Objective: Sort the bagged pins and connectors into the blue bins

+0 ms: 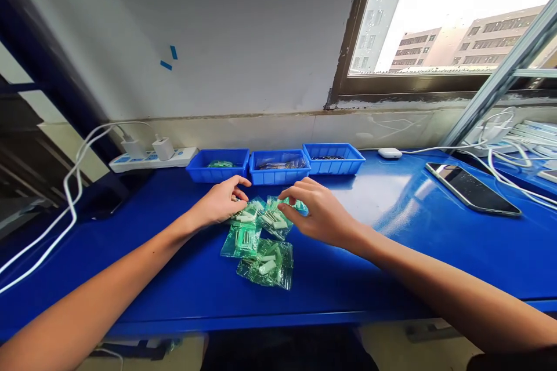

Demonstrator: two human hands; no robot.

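Note:
Several small green plastic packets [261,246] with white parts inside lie in a loose pile on the blue table [391,232]. My left hand [223,201] rests on the pile's upper left, fingers curled on a packet [246,214]. My right hand [317,211] pinches the top edge of another green packet [278,217] at the pile's upper right. Both hands sit just in front of the row of blue bins.
Three blue bins stand in a row at the wall: left [217,165] with green packets, middle [279,167] with a clear bag, right [333,159]. A power strip [152,157] with chargers and white cables lies left. A phone [472,188] and white earbud case [390,153] lie right.

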